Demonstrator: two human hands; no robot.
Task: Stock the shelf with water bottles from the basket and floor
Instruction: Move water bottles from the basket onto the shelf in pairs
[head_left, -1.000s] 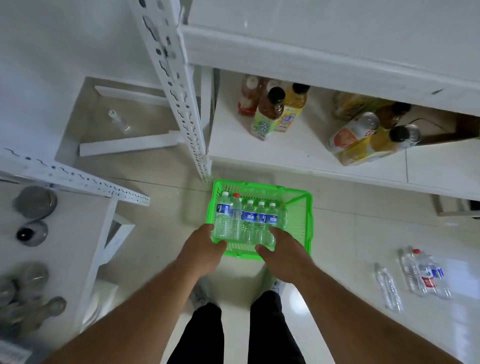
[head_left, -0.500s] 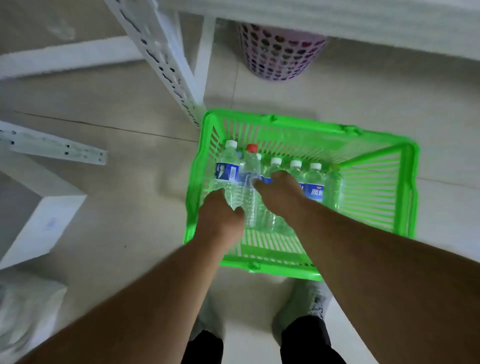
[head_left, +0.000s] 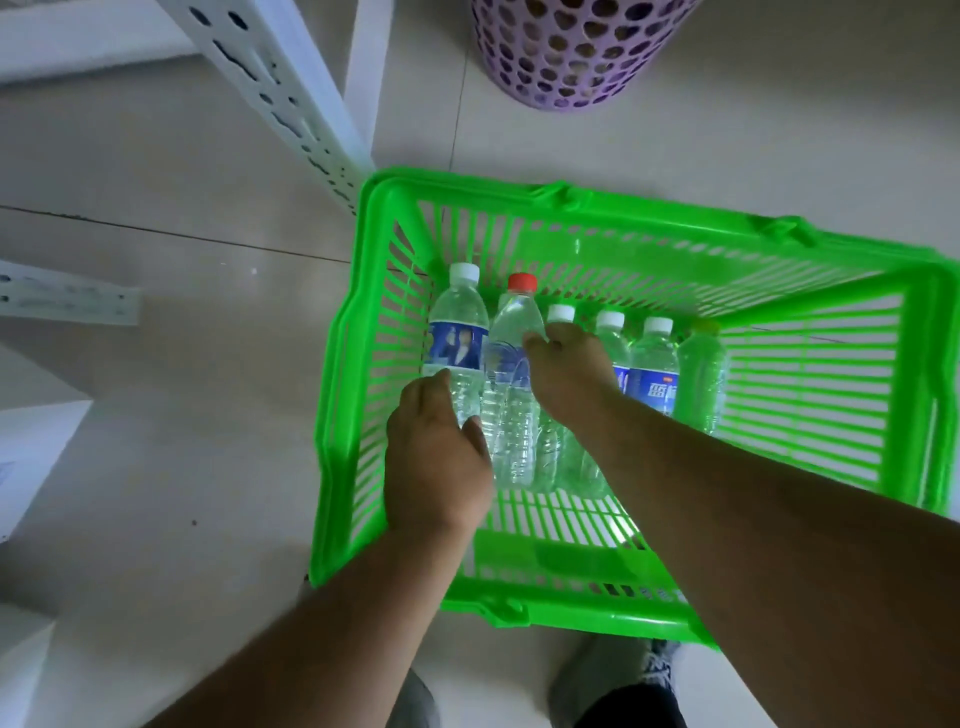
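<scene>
Six water bottles (head_left: 653, 371) lie in a row inside the green basket (head_left: 597, 215) on the floor. The left hand (head_left: 436, 462) wraps its fingers around the white-capped bottle (head_left: 457, 332). The right hand (head_left: 569, 371) rests on the next bottles, fingers curled; I cannot tell if it grips.

The basket (head_left: 613, 218) in the middle is bright green glossy plastic, all slatted. The bottles (head_left: 511, 395) are clear, shiny, ribbed plastic with glossy blue labels. Upper left, the shelf post (head_left: 280, 98) looks like white painted metal, punched with slots. Purple perforated plastic bin (head_left: 571, 47) up top, and a smooth tiled floor (head_left: 182, 415) with a slight sheen.
</scene>
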